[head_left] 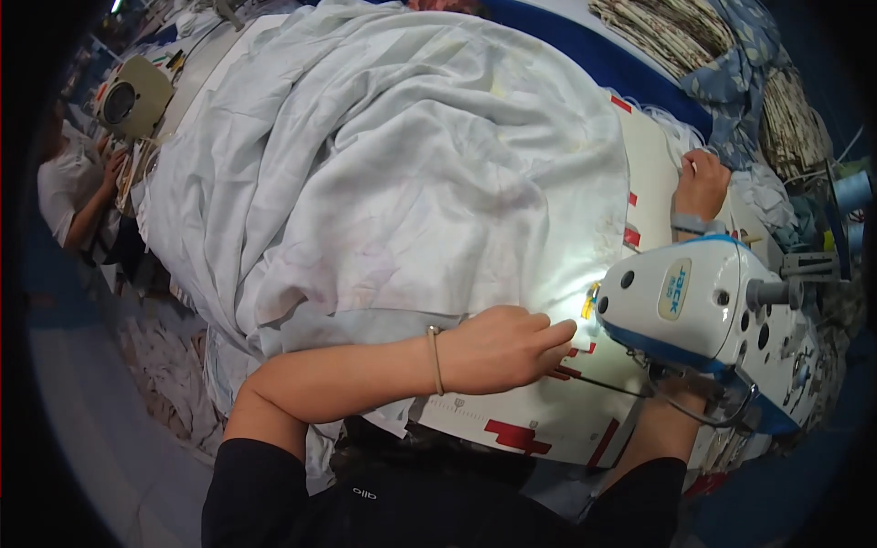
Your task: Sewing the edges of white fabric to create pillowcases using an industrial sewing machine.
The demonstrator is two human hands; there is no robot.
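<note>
A large pale, white-grey cloth [411, 183] lies in folds across the sewing table. My left hand [512, 350] is closed, fingers curled, just left of the lit needle area of a white and blue sewing machine [681, 297]. What its fingertips hold, if anything, is hidden. A thin dark rod [603, 383] runs from beside those fingers toward the machine. My right arm passes behind the machine head, and my right hand [702, 185] shows beyond it with curled fingers. White strips of fabric [674, 130] lie next to that hand; whether it grips them cannot be made out.
Patterned fabric stacks [671, 36] and a blue floral cloth [742, 91] lie at the far right. Blue thread cones [854, 192] stand at the right edge. At the left, a person [78, 187] sits by another beige machine [135, 96]. Cloth [169, 374] is heaped lower left.
</note>
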